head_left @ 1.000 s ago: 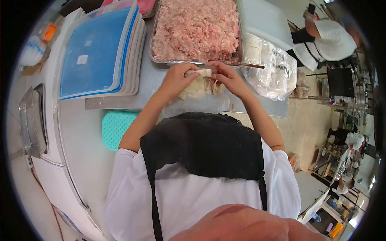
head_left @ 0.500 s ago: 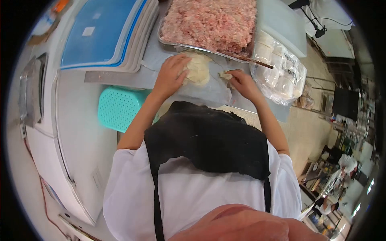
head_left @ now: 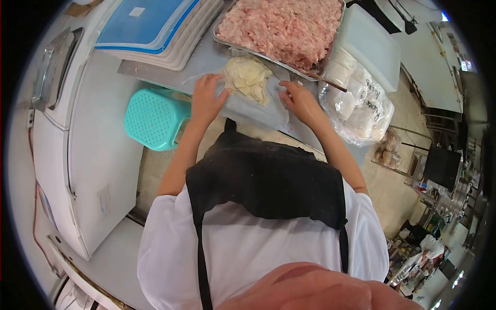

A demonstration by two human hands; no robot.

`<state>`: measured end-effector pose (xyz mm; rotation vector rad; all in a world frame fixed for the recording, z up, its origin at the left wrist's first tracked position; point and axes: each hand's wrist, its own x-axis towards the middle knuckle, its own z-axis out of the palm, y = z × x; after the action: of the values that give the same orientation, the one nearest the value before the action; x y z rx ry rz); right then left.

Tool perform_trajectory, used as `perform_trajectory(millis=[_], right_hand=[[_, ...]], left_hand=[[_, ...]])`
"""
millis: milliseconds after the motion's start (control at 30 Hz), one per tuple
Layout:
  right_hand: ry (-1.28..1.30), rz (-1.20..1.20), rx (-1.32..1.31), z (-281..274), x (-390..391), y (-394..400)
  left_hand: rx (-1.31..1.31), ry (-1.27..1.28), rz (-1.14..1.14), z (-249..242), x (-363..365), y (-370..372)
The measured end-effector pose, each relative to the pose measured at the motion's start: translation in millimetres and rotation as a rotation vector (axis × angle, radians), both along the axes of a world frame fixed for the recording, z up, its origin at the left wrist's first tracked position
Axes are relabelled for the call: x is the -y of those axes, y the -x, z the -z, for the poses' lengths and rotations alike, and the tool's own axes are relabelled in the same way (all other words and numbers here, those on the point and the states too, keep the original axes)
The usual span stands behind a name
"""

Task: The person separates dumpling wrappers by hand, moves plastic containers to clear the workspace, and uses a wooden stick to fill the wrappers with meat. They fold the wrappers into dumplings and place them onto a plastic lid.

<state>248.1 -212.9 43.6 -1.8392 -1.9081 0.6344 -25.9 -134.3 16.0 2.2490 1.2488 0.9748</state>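
Observation:
A loose pile of thin, pale dough wrappers (head_left: 248,77) lies on a plastic sheet (head_left: 253,111) in front of me. My left hand (head_left: 208,99) is at the pile's left edge, thumb and fingers apart. To the right of the pile, my right hand (head_left: 304,102) is low over the sheet. Its thumb and forefinger are apart, with no wrapper visible between them. A metal tray (head_left: 268,60) heaped with ground meat (head_left: 281,28) stands just beyond the pile. A brown stick (head_left: 333,84) sticks out over the tray's near right corner.
Right of the tray are a clear bag (head_left: 361,111) of stacked white rounds with handwriting and a translucent lidded container (head_left: 369,46). Stacked containers with a blue lid (head_left: 150,26) stand left. A turquoise stool (head_left: 152,119) is below the table's left edge, near a white appliance (head_left: 103,170).
My right hand no longer shows the pale wrapper it was pinching. The pile looks more spread out, and my left hand has moved from its top to its left edge. The view has shifted.

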Motion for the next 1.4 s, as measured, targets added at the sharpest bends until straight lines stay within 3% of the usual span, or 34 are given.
perform_trajectory(millis=[33, 133, 200, 333, 433, 533, 633, 700, 767, 800, 833, 900, 933, 967, 1000, 1067, 1133, 1267, 1400], right_hand=[[-0.058, -0.105, 0.08, -9.3, 6.6, 1.1], [-0.224, -0.384, 0.268, -42.1, 10.0, 7.2], [-0.316, -0.518, 0.317, -55.0, 9.2, 13.4], [-0.355, -0.599, 0.343, -64.8, 10.3, 2.8], [-0.369, -0.588, 0.333, -69.9, 16.4, -3.9], [-0.4, -0.572, 0.321, -69.3, 24.0, -7.0], [-0.426, -0.542, 0.323, -66.4, 28.1, -13.5], [-0.384, -0.528, 0.332, -64.3, 29.0, -21.0], [-0.232, -0.491, 0.348, -62.7, 29.1, -26.0], [-0.154, -0.471, 0.354, -61.0, 29.3, -28.8], [-0.154, -0.446, 0.346, -54.0, 28.5, -33.2], [-0.151, -0.394, 0.337, -36.6, 29.1, -43.5], [-0.115, -0.339, 0.309, -36.5, 34.2, -45.8], [-0.079, -0.325, 0.33, -34.2, 36.5, -50.8], [-0.037, -0.306, 0.345, -29.3, 42.5, -55.8], [0.042, -0.329, 0.335, -15.7, 56.0, -58.3], [0.102, -0.415, 0.291, -2.7, 65.6, -55.2], [-0.015, -0.484, 0.112, 14.2, 83.9, -28.2], [-0.052, -0.474, 0.162, 40.3, 80.0, -50.1]], left_hand=[[0.038, -0.053, -0.028, -15.4, 2.9, -3.1], [0.157, -0.025, 0.234, -63.8, 5.9, -33.3], [0.23, 0.125, 0.421, -76.3, 0.8, -56.6], [0.174, 0.367, 0.633, -90.1, 6.3, -86.6], [0.199, 0.269, 0.582, -88.5, 7.8, -94.9], [0.19, 0.26, 0.677, -93.0, 8.4, -103.7], [0.234, 0.204, 0.675, -117.4, -4.8, -107.5], [0.29, 0.259, 0.462, -149.1, -19.3, -108.1], [0.56, 0.424, 0.505, -151.4, -59.5, -115.0], [0.534, 0.395, 0.461, -142.2, -80.0, -120.9], [0.357, 0.289, 0.387, -119.3, -99.6, -127.9], [-0.271, -0.164, 0.26, -62.6, -133.9, -136.1], [-0.358, -0.379, 0.258, -59.8, -124.0, -133.3], [-0.271, -0.71, 0.205, -51.8, -107.4, -126.7], [-0.244, -0.728, 0.229, -59.6, -96.2, -123.3], [-0.184, -0.757, 0.271, -79.0, -81.4, -118.1], [-0.095, -0.606, 0.222, -75.1, -71.1, -111.3], [-0.039, -0.286, 0.161, -81.0, -55.8, -94.7], [0.036, -0.194, 0.069, -61.0, -50.6, -62.9]])
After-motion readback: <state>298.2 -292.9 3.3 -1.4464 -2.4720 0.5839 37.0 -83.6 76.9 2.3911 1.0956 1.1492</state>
